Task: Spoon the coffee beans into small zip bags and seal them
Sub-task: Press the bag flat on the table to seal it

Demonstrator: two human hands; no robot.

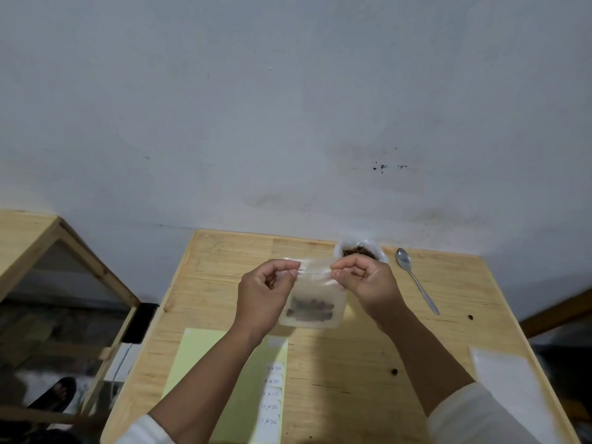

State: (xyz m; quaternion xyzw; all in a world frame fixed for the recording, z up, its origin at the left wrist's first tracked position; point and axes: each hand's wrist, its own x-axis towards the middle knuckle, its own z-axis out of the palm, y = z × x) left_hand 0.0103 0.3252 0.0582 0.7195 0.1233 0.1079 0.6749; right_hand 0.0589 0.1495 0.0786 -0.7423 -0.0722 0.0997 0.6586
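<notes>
While pinched aloft, clear zip bag (312, 302) holds few beans (309, 308).

Two hands: left hand (266, 293), right hand (368, 283), centre of frame. One zip bag (312, 302) with beans between them. One white tub (360, 249) of coffee beans, upper centre-right. One spoon (416, 280), right of tub. Two loose beans on table (352, 363): one (471, 317) at right, one (394, 372) lower centre. One green sheet (198, 357), lower left. One label strip (272, 398); five handwritten labels visible. One white sheet (509, 389), lower right.
</notes>
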